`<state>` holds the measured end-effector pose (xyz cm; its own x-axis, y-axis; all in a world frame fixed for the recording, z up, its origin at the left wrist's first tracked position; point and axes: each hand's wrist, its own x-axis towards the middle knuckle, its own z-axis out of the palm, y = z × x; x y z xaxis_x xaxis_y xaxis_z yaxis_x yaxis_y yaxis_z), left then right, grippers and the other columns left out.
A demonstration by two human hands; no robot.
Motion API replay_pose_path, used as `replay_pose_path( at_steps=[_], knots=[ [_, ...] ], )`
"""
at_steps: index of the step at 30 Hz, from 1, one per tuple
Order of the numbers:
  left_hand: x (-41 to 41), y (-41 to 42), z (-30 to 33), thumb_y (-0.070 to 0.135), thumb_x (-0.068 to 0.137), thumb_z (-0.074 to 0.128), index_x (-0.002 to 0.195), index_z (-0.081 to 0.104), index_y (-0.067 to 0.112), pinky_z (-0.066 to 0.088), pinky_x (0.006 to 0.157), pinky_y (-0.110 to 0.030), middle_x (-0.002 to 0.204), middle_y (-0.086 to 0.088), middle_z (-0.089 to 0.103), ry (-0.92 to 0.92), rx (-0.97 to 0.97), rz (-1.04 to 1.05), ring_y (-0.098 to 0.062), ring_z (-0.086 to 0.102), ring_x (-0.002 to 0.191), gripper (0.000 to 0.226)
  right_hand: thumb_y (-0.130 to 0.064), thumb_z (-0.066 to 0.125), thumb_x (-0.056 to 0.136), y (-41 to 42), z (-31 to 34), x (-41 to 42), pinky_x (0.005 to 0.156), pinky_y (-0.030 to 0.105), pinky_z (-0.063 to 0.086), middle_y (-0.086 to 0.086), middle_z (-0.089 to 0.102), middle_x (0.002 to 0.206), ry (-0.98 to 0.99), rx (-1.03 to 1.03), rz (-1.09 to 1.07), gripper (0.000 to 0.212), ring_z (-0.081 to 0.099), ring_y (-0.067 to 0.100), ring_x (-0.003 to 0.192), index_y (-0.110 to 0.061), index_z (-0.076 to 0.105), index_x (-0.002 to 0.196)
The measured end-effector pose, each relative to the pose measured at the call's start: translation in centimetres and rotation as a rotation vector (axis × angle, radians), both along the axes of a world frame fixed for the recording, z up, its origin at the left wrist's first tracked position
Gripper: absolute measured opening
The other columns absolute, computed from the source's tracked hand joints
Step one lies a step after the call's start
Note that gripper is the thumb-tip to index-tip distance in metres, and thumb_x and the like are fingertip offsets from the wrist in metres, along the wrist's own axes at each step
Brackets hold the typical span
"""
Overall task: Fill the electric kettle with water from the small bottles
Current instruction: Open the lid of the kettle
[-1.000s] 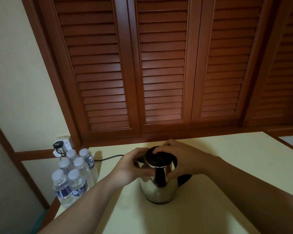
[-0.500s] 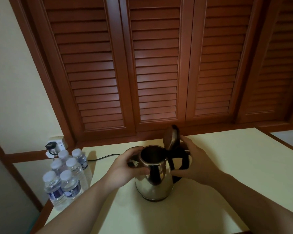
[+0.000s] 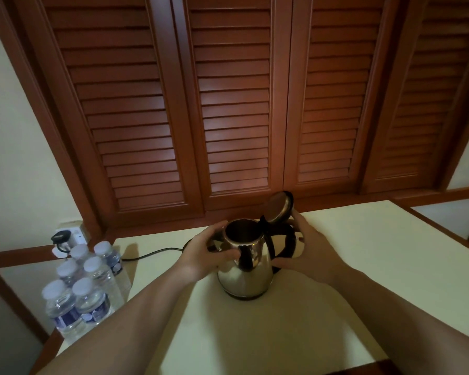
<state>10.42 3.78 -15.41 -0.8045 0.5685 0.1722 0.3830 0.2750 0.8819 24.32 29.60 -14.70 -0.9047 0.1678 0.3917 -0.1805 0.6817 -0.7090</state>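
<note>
The left hand (image 3: 203, 255) has its fingers (image 3: 228, 256) curled narrowly around the spout side of the electric kettle (image 3: 244, 269), thumb over the top edge, holding the steel body steady. The right hand (image 3: 309, 253) cups the far side by the black handle (image 3: 287, 239); its fingers reach behind toward the hinge and lie loosely spread. Whether they press on the handle or only rest beside it I cannot tell.

The lid (image 3: 279, 207) stands tipped up and back on its hinge, so the mouth of the kettle is open and dark inside; no water level can be made out. The kettle sits upright near the middle of the pale bench (image 3: 363, 266), with its cord (image 3: 152, 253) running left to a wall socket (image 3: 71, 234).

The small bottles (image 3: 84, 288), six of them with caps on, stand in a tight cluster at the left corner of the bench, well apart from the kettle.

The step in hand looks like getting the kettle ready to receive water. To do it well, the lid should be pushed fully back so it does not drop shut mid-pour. One hand can then let go and fetch the nearest bottle, while the other keeps the kettle still. Pouring slowly straight over the mouth should keep water off the cord and the base.
</note>
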Motion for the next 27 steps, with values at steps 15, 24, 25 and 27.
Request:
replay_pose_path(
  at_steps=[15,24,25,27],
  knots=[
    [5.7,-3.8,-5.1,0.05,0.075,0.089,0.134,0.062,0.033,0.049,0.109,-0.029,0.132,0.018,0.063,0.015,-0.164,0.287,-0.001,0.058,0.125,0.067,-0.047,0.084,0.077,-3.6,-6.4,2.3,0.076,0.025,0.05,-0.015,0.058,0.101,0.011,0.051,-0.132,0.037,0.057,0.007,0.091,-0.029,0.06,0.1],
    [11.2,-9.9,-9.3,0.055,0.088,0.068,0.137,0.063,0.032,0.038,0.115,-0.03,0.14,0.019,0.055,0.218,-0.507,0.311,-0.006,0.048,0.132,0.054,-0.06,0.066,0.083,-9.4,-9.9,1.4,0.091,0.013,0.042,-0.018,0.064,0.104,-0.105,0.238,0.289,0.045,0.056,0.001,0.104,-0.023,0.073,0.108],
    [11.6,-10.9,-9.5,0.058,0.088,0.065,0.138,0.062,0.034,0.035,0.118,-0.029,0.144,0.016,0.054,0.225,-0.526,0.313,-0.006,0.045,0.136,0.056,-0.06,0.064,0.084,-10.2,-9.9,1.1,0.094,0.016,0.044,-0.019,0.063,0.106,-0.119,0.236,0.311,0.046,0.054,0.0,0.107,-0.024,0.073,0.11],
    [12.2,-12.9,-9.6,0.064,0.09,0.061,0.141,0.06,0.036,0.029,0.12,-0.024,0.152,0.015,0.05,0.246,-0.564,0.318,-0.004,0.039,0.143,0.058,-0.058,0.065,0.086,-12.1,-10.1,0.5,0.098,0.018,0.043,-0.018,0.063,0.112,-0.132,0.244,0.335,0.045,0.054,-0.001,0.112,-0.025,0.072,0.116]
  ],
)
